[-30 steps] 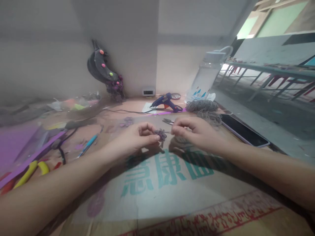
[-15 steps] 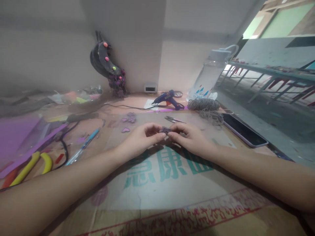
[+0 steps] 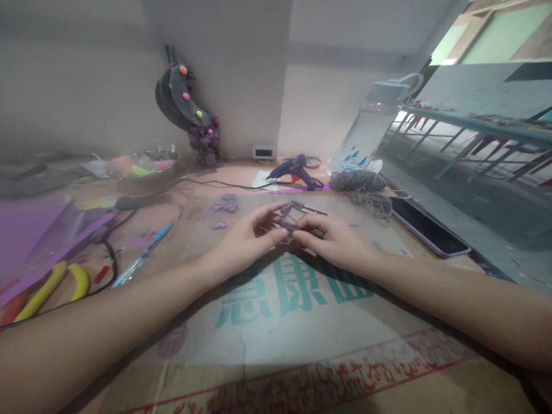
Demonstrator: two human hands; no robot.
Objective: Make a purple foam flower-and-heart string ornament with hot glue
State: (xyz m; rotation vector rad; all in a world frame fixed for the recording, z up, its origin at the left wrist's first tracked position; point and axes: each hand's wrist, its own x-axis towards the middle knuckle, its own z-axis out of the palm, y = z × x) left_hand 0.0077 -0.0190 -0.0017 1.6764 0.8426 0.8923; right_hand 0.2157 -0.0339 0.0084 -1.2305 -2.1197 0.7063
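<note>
Both hands meet over the middle of the table around a small grey-purple yarn piece (image 3: 290, 230), partly hidden by the fingers and too small to make out fully. My left hand (image 3: 261, 230) pinches it from the left with the thumb, its index finger raised behind. By that fingertip a small purple piece (image 3: 286, 210) shows. My right hand (image 3: 328, 233) grips the yarn piece from the right between thumb and fingers. Just behind the hands lie small scissors (image 3: 308, 208). Left of them rest a purple heart-shaped piece (image 3: 219, 225) and several small purple pieces (image 3: 226, 203).
At the back are a blue glue gun (image 3: 295, 171), a small digital clock (image 3: 264, 152) and a water bottle (image 3: 366, 126). Grey yarn (image 3: 360, 183) and a phone (image 3: 431, 227) lie right. A dark crescent ornament (image 3: 183, 103) leans on the wall. A pen (image 3: 144, 253) and yellow-handled pliers (image 3: 47, 287) lie left.
My left index finger has lifted away from the thumb, and a small purple piece now shows near its tip. The yarn piece sits slightly lower; my right hand has barely moved.
</note>
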